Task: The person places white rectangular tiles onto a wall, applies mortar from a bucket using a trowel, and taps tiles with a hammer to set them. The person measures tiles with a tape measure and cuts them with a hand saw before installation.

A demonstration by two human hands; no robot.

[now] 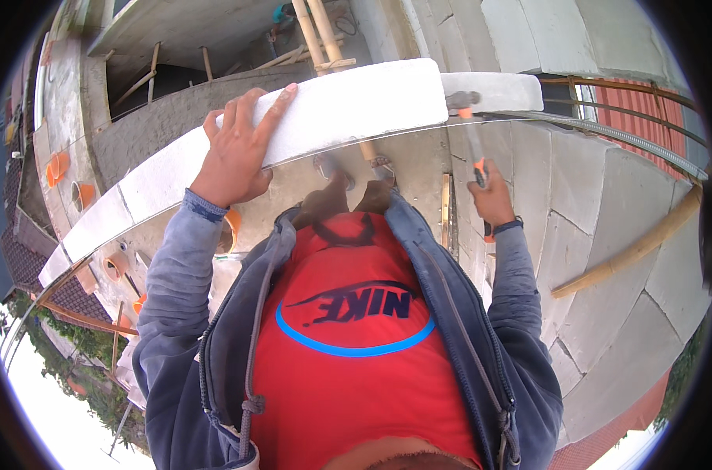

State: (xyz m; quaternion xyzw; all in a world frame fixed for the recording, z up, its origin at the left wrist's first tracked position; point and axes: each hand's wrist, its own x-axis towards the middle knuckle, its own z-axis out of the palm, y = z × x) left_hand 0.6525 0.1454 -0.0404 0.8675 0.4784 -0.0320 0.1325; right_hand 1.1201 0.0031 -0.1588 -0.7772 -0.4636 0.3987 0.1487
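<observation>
My left hand [242,149] lies across the top of a long white lightweight block [364,102]. Its fingers reach the far edge and its thumb is bent over the near edge, gripping the block. My right hand [493,196] is closed round the orange and grey handle of a hammer [478,149]. The hammer's metal head is up beside the right end of that block, against a second white block [501,92]. Whether the head touches either block I cannot tell. More white blocks [156,176] continue the row to the left.
A thin string line [340,145] runs along the blocks' near edge. On the right rises a grey block wall [575,180] with a bamboo pole [630,247] against it. Orange buckets [83,194] stand on the left. Bamboo poles [318,35] and another person [284,14] are beyond the row.
</observation>
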